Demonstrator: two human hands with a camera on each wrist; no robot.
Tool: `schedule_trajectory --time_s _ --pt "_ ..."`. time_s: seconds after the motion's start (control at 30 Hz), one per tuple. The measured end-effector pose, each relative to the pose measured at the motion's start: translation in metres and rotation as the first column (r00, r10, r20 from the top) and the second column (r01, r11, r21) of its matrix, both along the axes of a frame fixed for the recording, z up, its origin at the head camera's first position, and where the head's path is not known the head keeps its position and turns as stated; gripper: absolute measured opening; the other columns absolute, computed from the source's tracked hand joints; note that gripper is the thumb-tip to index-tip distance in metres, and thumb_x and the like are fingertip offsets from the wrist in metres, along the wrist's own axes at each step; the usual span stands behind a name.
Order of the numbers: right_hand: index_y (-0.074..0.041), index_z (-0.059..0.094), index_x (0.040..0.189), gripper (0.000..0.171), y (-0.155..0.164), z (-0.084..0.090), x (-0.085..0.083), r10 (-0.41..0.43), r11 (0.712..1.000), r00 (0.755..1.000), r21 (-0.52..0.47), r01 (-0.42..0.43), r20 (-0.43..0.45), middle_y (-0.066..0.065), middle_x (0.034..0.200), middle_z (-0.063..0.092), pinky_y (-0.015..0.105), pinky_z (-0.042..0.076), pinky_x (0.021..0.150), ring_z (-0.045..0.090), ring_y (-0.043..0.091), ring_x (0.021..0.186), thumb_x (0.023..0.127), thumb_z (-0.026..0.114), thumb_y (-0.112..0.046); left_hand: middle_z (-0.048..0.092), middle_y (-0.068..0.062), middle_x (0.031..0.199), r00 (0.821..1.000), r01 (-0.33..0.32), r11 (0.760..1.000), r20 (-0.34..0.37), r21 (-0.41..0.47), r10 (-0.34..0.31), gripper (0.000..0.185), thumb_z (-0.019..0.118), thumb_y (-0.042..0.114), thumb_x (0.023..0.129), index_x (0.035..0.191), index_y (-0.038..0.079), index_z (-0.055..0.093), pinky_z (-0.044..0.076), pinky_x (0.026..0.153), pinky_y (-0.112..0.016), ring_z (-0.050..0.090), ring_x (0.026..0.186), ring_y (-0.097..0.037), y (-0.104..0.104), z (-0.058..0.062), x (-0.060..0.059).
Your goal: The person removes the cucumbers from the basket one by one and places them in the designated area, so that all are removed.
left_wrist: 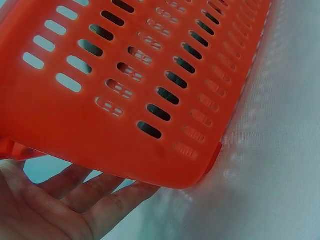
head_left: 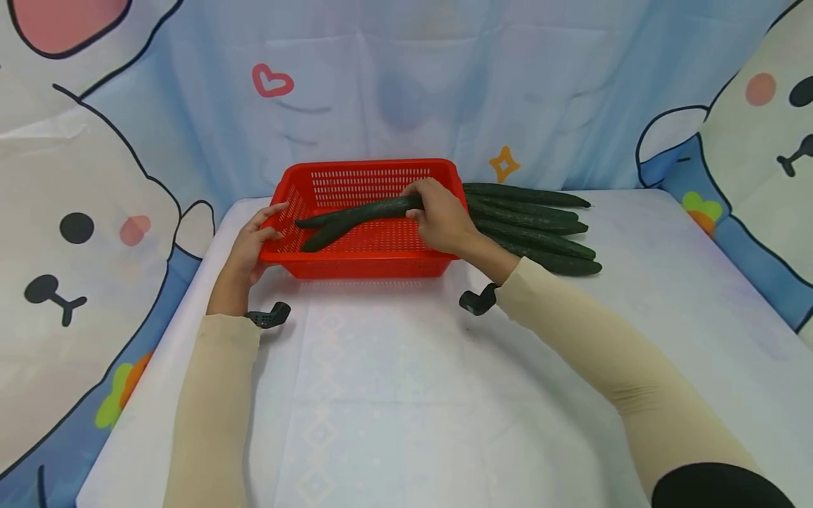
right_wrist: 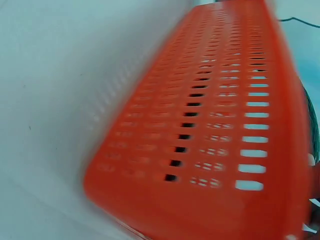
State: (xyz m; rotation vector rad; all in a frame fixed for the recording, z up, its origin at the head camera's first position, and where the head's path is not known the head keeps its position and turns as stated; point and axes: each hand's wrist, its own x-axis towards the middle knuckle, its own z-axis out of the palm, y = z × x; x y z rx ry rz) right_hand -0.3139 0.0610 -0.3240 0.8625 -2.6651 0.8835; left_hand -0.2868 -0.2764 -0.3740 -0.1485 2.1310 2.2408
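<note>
A red perforated plastic basket (head_left: 365, 267) stands on the white-covered table. My right hand (head_left: 438, 219) is over its right side and grips one end of a dark green cucumber (head_left: 365, 214), which slants down to the left inside the basket. Behind it another cucumber (head_left: 312, 221) shows its tip, the rest hidden. At the basket's left end, my left hand (head_left: 250, 243) touches the rim; its fingers (left_wrist: 107, 200) lie fairly straight along the outer end wall in the left wrist view. In the right wrist view the basket's long side (right_wrist: 200, 135) fills most of the picture.
To the basket's right several more cucumbers (head_left: 536, 219) lie fanned side by side, partly behind my right wrist. A light blue cartoon curtain (head_left: 406, 85) hangs right behind the table. White cloth (head_left: 381, 395) covers the tabletop in front of the basket.
</note>
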Motion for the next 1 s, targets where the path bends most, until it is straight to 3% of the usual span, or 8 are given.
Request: schedule_trajectory --time_s 0.17,0.5,0.7,0.83,1.0 --pt "-0.006 0.05 0.119 0.03 0.024 0.012 0.015 -0.062 0.997 0.998 -0.051 0.06 -0.025 0.011 0.118 0.051 0.04 0.045 0.093 0.049 0.022 0.103 0.091 0.053 -0.016 0.029 -0.002 0.147 1.0 0.024 0.999 -0.017 0.023 -0.024 0.053 0.041 0.004 0.088 0.131 0.036 0.048 0.045 0.092 -0.044 0.035 0.13 -0.032 0.003 -0.003 0.0" --pt "-0.005 0.049 0.118 0.029 0.089 0.022 0.053 -0.178 0.982 0.984 -0.073 0.176 -0.018 0.012 0.112 0.053 0.042 0.046 0.077 0.05 0.024 0.093 0.091 0.053 -0.013 0.028 -0.001 0.147 1.0 0.031 0.999 -0.007 0.016 -0.031 0.053 0.041 0.004 0.088 0.13 0.036 0.048 0.043 0.094 -0.046 0.034 0.131 -0.033 0.005 -0.004 -0.001" --pt "-0.004 0.049 0.12 0.031 0.13 0.015 0.084 -0.228 0.974 0.973 -0.031 0.226 -0.034 0.015 0.116 0.052 0.043 0.043 0.076 0.05 0.028 0.095 0.09 0.055 -0.011 0.027 0.001 0.148 1.0 0.018 1.0 0.015 0.001 -0.018 0.053 0.043 0.005 0.088 0.129 0.038 0.048 0.046 0.092 -0.041 0.034 0.13 -0.031 0.004 0.0 0.002" --pt "-0.002 0.048 0.12 0.032 0.153 0.006 0.102 -0.239 0.971 0.971 -0.008 0.239 0.0 0.018 0.119 0.051 0.053 0.04 0.089 0.048 0.034 0.108 0.09 0.055 -0.009 0.027 0.001 0.148 1.0 0.01 1.0 0.021 0.004 -0.01 0.053 0.044 0.005 0.088 0.129 0.038 0.049 0.05 0.088 -0.036 0.034 0.13 -0.03 0.002 0.002 0.004" --pt "-0.002 0.048 0.12 0.032 0.176 -0.009 0.114 -0.287 0.958 0.958 0.032 0.286 0.028 0.019 0.119 0.05 0.054 0.04 0.087 0.048 0.034 0.106 0.089 0.055 -0.008 0.027 0.0 0.147 1.0 0.015 1.0 0.017 0.018 -0.016 0.053 0.043 0.005 0.088 0.13 0.037 0.049 0.053 0.082 -0.031 0.032 0.131 -0.03 0.0 0.004 0.005"
